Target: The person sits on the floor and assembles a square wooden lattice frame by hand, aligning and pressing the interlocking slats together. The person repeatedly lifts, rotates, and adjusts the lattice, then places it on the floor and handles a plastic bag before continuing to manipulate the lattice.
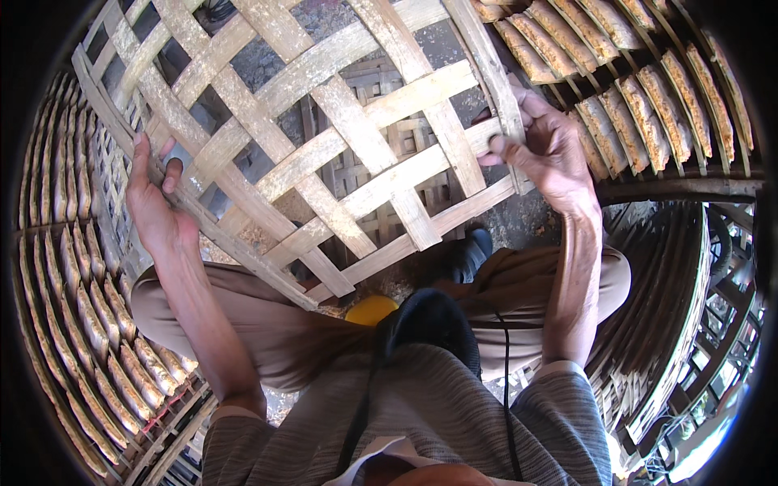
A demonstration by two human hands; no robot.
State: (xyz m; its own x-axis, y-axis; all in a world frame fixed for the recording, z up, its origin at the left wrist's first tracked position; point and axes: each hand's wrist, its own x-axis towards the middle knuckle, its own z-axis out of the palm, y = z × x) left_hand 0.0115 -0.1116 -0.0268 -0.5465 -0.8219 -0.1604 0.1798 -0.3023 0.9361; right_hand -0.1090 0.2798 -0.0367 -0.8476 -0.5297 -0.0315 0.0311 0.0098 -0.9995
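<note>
A large woven bamboo lattice tray [356, 138] is tilted in front of me, above my lap. It has broad, pale, crossed slats with wide square gaps and a thin rim frame. My left hand [162, 202] is closed on the left rim, its fingers partly hidden by the frame. On the opposite side, my right hand [551, 150] grips the right rim near its lower corner, with the thumb on the near face and some fingers behind. No food strips lie on the lattice where I can see it.
Racks of pale brown-edged strips stand at the left [89, 292] and upper right [632, 105]. A stack of thin flat trays [656, 308] is beside my right knee. A yellow round thing [371, 309] and a dark shoe [470, 255] show below the lattice.
</note>
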